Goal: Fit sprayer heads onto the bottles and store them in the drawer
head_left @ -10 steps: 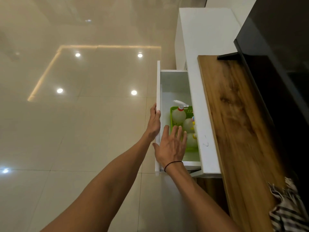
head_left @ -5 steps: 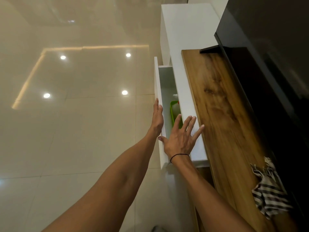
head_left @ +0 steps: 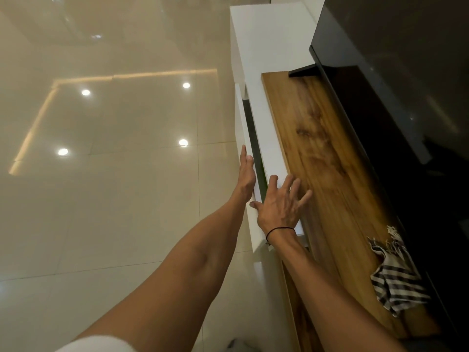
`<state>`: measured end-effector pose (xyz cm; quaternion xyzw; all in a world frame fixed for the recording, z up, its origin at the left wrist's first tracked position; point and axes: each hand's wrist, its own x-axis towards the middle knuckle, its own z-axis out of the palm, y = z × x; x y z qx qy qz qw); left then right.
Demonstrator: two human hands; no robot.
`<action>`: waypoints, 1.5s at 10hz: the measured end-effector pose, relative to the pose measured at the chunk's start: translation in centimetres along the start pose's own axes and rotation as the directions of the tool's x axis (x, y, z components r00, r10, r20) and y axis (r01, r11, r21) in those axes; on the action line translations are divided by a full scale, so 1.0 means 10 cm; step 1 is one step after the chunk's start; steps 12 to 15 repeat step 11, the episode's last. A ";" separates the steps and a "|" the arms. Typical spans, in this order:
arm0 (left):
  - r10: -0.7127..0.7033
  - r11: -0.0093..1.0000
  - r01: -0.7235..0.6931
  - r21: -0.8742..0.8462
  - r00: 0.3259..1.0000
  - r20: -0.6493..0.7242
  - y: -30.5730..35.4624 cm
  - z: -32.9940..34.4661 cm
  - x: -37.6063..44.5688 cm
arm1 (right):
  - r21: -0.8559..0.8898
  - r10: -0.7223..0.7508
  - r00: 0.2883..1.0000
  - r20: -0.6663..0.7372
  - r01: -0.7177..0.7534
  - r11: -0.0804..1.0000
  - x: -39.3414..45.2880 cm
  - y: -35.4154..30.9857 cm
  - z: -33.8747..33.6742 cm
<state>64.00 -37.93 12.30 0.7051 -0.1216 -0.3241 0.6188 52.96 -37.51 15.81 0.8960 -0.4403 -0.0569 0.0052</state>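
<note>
The person is closing the drawer (head_left: 244, 158). One second ago it was standing wide open, with the green basket and the bottles with their sprayer heads plainly visible inside; half a second ago only a thin piece of the basket was showing. Now only a narrow dark gap is remaining between the white drawer front and the white edge of the cabinet (head_left: 269, 138), and the bottles are no longer in view. They are most probably lying inside the drawer, though the gap is too dark and thin to confirm this.

The left hand (head_left: 246, 174) is lying flat, fingers straight, against the outer face of the drawer front and is pushing it inward; it is grasping nothing. The right hand (head_left: 280, 204) is released too, fingers spread wide, hovering over or perhaps resting on the white edge beside the wooden tabletop (head_left: 330, 158), with the thumb near the drawer's top edge. A striped cloth (head_left: 396, 273) is lying on the tabletop, well apart from both hands.

The storing step seems almost done; only the last bit of closing is remaining.
</note>
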 end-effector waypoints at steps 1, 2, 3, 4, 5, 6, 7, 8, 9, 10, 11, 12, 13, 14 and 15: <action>-0.015 1.000 0.015 -0.020 1.000 0.004 -0.04 0.03 -0.02 | 0.025 0.013 1.000 -0.019 -0.013 1.000 0.00 0.00 -0.02; -0.060 0.995 0.064 -0.078 0.997 0.058 -0.06 0.06 -0.11 | 0.052 0.020 0.999 -0.032 -0.018 0.998 -0.01 -0.02 -0.07; -0.082 0.990 0.099 -0.099 0.982 0.168 -0.11 0.06 -0.24 | 0.070 0.013 0.999 -0.051 -0.009 0.998 -0.08 -0.02 -0.11; -0.084 0.991 0.107 -0.086 0.968 0.238 -0.15 0.08 -0.35 | 0.078 -0.008 0.998 -0.067 0.013 0.997 -0.17 0.02 -0.10; -0.043 0.996 0.059 -0.070 0.976 0.212 -0.19 0.10 -0.51 | 0.083 -0.025 0.998 -0.063 0.030 0.996 -0.27 0.07 -0.07; -0.045 0.999 0.046 0.003 0.967 0.250 -0.30 0.02 -0.60 | 0.082 -0.027 0.998 -0.050 0.031 0.996 -0.39 0.08 0.00; -0.071 0.991 0.025 0.130 0.929 0.364 -0.41 -0.10 -0.76 | 0.090 -0.034 0.998 -0.048 0.038 0.995 -0.55 0.10 0.08; -0.070 0.962 -0.066 0.264 0.877 0.475 -0.60 -0.25 -1.03 | 0.102 -0.023 0.996 -0.085 0.032 0.994 -0.80 0.17 0.22; -0.061 0.881 -0.180 0.438 0.874 0.481 -0.80 -0.37 -1.35 | 0.146 -0.015 0.990 -0.138 0.036 0.989 -1.14 0.28 0.36; 0.019 0.726 -0.351 0.592 0.871 0.492 -1.02 -0.44 -1.74 | 0.162 -0.012 0.971 -0.239 0.052 0.985 -1.59 0.38 0.51; 0.116 0.584 -0.513 0.629 0.820 0.561 -1.14 -0.50 -2.16 | 0.229 0.056 0.949 -0.309 0.017 0.973 -2.04 0.46 0.65; 0.116 0.584 -0.513 0.629 0.820 0.561 -1.14 -0.50 -2.16 | 0.229 0.056 0.949 -0.309 0.017 0.973 -2.04 0.46 0.65; 0.116 0.584 -0.513 0.629 0.820 0.561 -1.14 -0.50 -2.16 | 0.229 0.056 0.949 -0.309 0.017 0.973 -2.04 0.46 0.65; 0.116 0.584 -0.513 0.629 0.820 0.561 -1.14 -0.50 -2.16 | 0.229 0.056 0.949 -0.309 0.017 0.973 -2.04 0.46 0.65; 0.116 0.584 -0.513 0.629 0.820 0.561 -1.14 -0.50 -2.16 | 0.229 0.056 0.949 -0.309 0.017 0.973 -2.04 0.46 0.65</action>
